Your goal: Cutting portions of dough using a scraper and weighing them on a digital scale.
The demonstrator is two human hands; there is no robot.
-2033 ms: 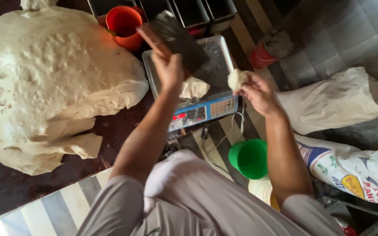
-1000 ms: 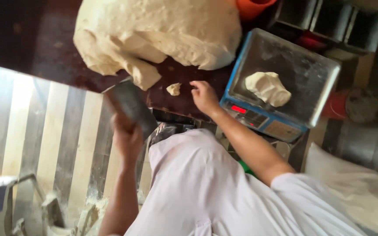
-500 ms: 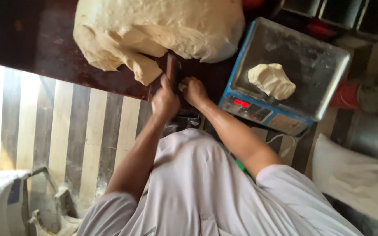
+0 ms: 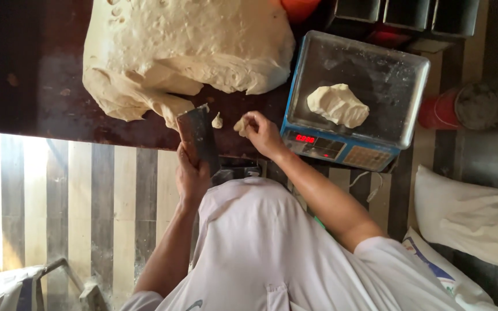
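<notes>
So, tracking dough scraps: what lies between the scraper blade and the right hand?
In the head view, one small dough scrap lies on the dark table between scraper and right hand.

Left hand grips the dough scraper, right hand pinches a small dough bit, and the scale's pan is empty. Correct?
Not quite. In the head view the scale pan holds a dough lump. The left hand does grip the scraper, and the right hand pinches a small dough bit.
</notes>
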